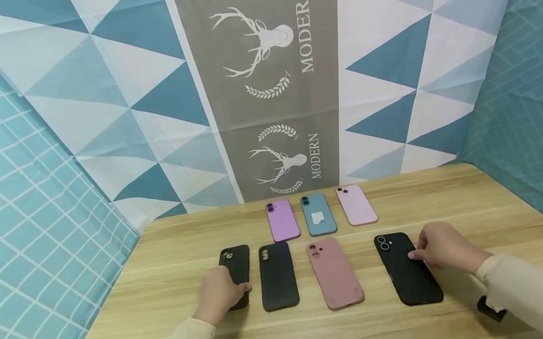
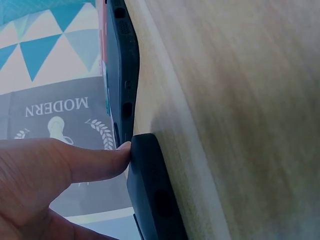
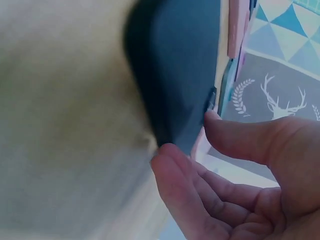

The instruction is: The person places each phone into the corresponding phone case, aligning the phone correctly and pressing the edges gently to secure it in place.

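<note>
At the left end of the front row, my left hand (image 1: 218,291) holds a black phone case (image 1: 237,267) by its sides. Its thumb touches the right edge; the other fingers are mostly hidden behind the hand. In the left wrist view the thumb (image 2: 100,162) presses the case's corner. My right hand (image 1: 446,248) pinches another black phone case (image 1: 406,271) at its right edge, thumb on the back face and fingers at the side. That case lies at the row's right end; whether a phone sits inside, I cannot tell. The right wrist view shows the fingertips (image 3: 167,160) against its edge.
Between the hands lie a black phone case (image 1: 278,279) and a pink phone case (image 1: 335,276). Behind them are a purple phone (image 1: 283,221), a blue phone (image 1: 324,208) with a white label, and a pale pink phone (image 1: 357,204). Patterned cloth (image 1: 385,69) hangs behind the wooden table (image 1: 165,291).
</note>
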Available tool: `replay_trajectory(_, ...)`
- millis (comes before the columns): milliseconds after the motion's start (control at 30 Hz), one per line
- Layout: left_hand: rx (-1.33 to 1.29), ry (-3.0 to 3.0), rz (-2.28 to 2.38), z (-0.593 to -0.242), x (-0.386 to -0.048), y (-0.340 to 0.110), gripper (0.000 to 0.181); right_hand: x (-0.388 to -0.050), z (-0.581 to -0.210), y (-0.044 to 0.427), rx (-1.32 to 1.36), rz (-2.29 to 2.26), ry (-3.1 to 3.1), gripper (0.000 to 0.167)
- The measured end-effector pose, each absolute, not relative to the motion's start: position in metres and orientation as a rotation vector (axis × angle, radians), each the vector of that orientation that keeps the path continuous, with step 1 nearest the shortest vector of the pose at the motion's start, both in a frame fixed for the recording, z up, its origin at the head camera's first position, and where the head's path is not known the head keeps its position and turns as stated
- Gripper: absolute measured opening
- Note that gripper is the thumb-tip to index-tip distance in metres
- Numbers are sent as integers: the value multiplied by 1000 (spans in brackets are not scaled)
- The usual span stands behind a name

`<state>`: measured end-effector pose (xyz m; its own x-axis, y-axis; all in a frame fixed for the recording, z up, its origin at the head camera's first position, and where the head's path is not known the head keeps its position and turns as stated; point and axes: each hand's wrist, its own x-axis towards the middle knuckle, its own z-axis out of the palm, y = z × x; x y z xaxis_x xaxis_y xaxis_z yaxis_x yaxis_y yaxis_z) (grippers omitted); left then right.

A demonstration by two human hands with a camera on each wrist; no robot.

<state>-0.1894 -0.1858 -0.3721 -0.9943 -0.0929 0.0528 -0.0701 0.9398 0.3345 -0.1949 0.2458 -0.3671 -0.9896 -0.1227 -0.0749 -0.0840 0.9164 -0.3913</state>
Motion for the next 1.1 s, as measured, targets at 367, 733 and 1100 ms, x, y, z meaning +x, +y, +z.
replay_trajectory(367,132,-3022,-486,-373,-192,-186,43,-241,-346,234,-217,-668,2960,28)
replay_trajectory(733,128,-3003,-474,-372,-192,-184,42,-284,-334,217,-227,-579,2947,55)
replay_trajectory(1100,118,-3004,-488,-370,-192,-184,42,-316,-338,192,-80,-660,2941,53)
